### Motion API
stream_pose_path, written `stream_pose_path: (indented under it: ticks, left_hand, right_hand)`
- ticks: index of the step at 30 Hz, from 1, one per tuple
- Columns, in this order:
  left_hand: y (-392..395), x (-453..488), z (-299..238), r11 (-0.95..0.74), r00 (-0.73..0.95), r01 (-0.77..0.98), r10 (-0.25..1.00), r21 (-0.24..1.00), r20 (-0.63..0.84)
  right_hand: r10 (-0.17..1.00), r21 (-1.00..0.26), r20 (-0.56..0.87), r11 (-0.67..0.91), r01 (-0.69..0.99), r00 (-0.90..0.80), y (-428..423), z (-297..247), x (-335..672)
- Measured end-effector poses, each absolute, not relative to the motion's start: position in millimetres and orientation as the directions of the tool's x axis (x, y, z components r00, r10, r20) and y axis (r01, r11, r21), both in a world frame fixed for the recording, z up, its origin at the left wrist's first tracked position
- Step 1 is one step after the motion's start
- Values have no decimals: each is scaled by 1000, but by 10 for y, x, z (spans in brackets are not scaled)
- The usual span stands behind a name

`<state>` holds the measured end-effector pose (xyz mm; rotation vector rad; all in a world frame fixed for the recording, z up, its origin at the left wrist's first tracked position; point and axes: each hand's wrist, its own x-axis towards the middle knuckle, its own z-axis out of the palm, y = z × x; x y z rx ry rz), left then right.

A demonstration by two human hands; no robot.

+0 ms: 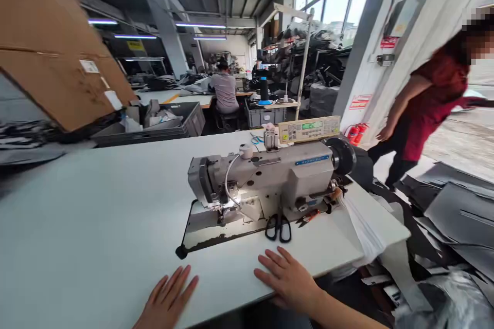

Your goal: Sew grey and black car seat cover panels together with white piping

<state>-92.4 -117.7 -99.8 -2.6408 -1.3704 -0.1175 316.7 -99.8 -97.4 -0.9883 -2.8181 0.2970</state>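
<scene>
I am resting the spread, empty fingers [179, 282] of my left hand [166, 300] and my right hand [287, 280] flat on the white tabletop [96, 216], pinching nothing. Just ahead of my right hand, black-handled steel scissors [278, 229] are lying on the tabletop, directly in front of a beige industrial sewing machine [262, 177], which is sitting set into the tabletop.

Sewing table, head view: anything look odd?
Yes: the white sheets at the right end of the sewing table hang over its edge instead of lying flat, so they look liable to slip. At upper left, a large cardboard sheet also tilts above a grey crate.
</scene>
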Motion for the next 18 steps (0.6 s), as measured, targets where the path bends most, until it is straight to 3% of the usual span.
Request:
stream_pose_path:
  ticks: [4,8,12,18]
  left_hand:
    - [-1241,-802,-811,-536,542,840,838,-90,65]
    - [-1314,-591,-583,-452,454,891,889,47,-63]
    - [-1335,-542,-414,-411,441,892,882,189,-165]
    - [-1344,-966,-329,-477,557,777,825,409,-97]
  right_hand:
    - [635,-174,95,769,615,-767,-1000,-971,3171]
    - [651,-57,124,759,649,-749,-1043,-858,3159]
    - [606,103,292,749,655,-740,-1101,-847,3153]
    - [574,251,480,635,731,-664,-1177,-967,3099]
